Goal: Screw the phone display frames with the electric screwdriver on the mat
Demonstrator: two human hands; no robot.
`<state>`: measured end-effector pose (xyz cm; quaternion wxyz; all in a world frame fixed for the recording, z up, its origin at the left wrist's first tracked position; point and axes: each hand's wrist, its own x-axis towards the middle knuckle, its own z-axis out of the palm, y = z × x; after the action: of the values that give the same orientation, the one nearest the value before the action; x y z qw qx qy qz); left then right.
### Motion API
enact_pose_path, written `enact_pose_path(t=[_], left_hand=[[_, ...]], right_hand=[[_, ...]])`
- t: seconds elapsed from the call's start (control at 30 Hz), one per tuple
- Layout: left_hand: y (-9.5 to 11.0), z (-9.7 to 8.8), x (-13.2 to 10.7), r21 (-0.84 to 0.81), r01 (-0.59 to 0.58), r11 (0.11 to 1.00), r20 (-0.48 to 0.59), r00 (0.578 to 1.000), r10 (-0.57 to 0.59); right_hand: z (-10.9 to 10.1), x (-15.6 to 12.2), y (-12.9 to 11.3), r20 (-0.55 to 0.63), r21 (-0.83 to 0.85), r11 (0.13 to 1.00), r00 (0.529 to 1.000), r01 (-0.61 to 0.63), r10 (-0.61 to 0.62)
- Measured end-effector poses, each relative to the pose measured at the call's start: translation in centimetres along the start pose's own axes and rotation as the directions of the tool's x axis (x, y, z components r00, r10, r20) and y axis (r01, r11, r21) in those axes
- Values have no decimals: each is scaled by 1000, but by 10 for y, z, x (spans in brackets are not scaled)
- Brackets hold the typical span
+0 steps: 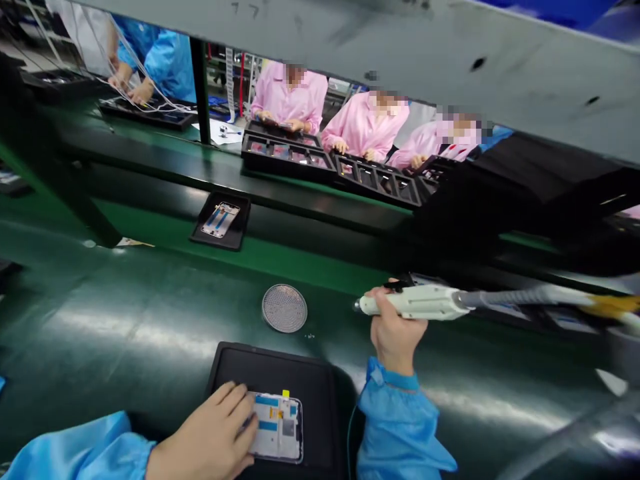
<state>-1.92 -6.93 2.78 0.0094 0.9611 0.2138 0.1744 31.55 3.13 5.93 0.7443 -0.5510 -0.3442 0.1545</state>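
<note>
Resting parted left fingers on a flat white phone frame at its left edge, clasping a cylindrical white screwdriver in right fingers.

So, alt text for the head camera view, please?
A person's left hand rests on a phone part on a black tray; the right hand grips a white handheld tool. Beyond are a round dish and, farther off, workers in pink.

My left sleeve: bright blue, wrinkled, ending behind my bare left hand
My right sleeve: same blue, gathered cuff below my bare right hand
</note>
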Motion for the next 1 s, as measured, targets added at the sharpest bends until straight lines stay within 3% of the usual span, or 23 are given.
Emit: enact_pose_path(t=[0.07, 0.17, 0.3, 0.4, 0.57, 0.8, 1.0], left_hand=[[-9, 5, 12, 22, -32, 999, 81, 996, 30], [-20, 14, 24, 16, -78, 997, 107, 991, 76], [-31, 27, 39, -14, -122, 992, 153, 981, 123], [-42, 35, 49, -49, -140, 989, 190, 971, 147], [-56, 41, 55, -153, -168, 974, 153, 969, 191], [-56, 40, 52, -244, -98, 965, 154, 978, 139], [-55, 43, 53, -238, -105, 966, 128, 982, 138]], right_hand=[[14, -17, -6, 119, 37, 999, 992, -33, 29], [36, -36, -5, 284, 41, 993, 955, -107, 91], [62, -47, 7, 395, 50, 982, 906, -184, 150], [76, -50, 13, 426, 60, 972, 887, -227, 181], [85, -59, 14, 459, 45, 961, 860, -272, 222], [83, -69, 20, 495, 17, 962, 838, -273, 229], [85, -70, 21, 474, -3, 962, 846, -274, 243]])
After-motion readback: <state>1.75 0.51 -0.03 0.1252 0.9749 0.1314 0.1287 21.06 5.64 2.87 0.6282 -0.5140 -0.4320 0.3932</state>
